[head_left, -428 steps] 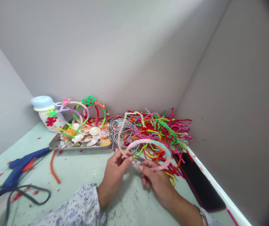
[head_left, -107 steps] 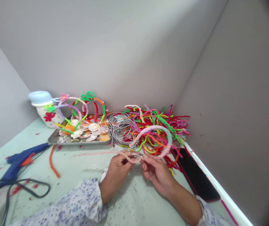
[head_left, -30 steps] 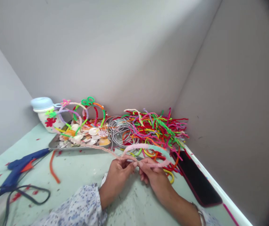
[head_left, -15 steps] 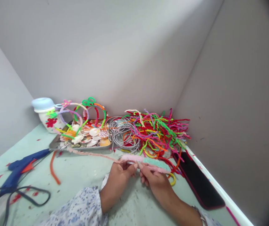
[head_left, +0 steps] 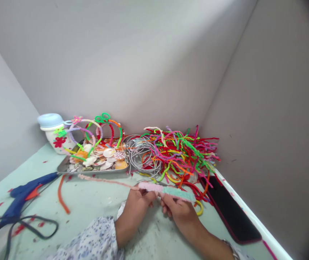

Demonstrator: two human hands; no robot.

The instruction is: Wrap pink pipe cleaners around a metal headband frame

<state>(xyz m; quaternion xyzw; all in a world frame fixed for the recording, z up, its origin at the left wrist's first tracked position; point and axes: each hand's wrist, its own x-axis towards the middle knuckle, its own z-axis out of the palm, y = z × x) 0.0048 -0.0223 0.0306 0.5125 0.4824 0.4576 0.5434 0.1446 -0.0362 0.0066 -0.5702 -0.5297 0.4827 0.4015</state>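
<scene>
In front of me, both hands are closed on a headband (head_left: 177,193) wrapped in fuzzy pipe cleaner, pale pink on its left part and mint green on its right. My left hand (head_left: 138,204) pinches its pink end with thumb and fingers. My right hand (head_left: 177,207) grips it close by, fingers curled under the green part. A thin peach-pink pipe cleaner (head_left: 107,180) runs out leftward from my left fingers, its free end near the tray. My fingers hide the band's underside.
Behind my hands lie a metal tray (head_left: 92,170) of shells with finished hoops, coiled silver wire (head_left: 145,155) and heaped pipe cleaners (head_left: 187,148). A blue glue gun (head_left: 21,195) with its cord lies left; a black phone (head_left: 231,213) lies right. A white jar (head_left: 52,131) stands by the wall.
The headband has turned slightly in my fingers: the gap between its upper and lower strands has closed from view. Both hands stay nearly in place, still gripping it.
</scene>
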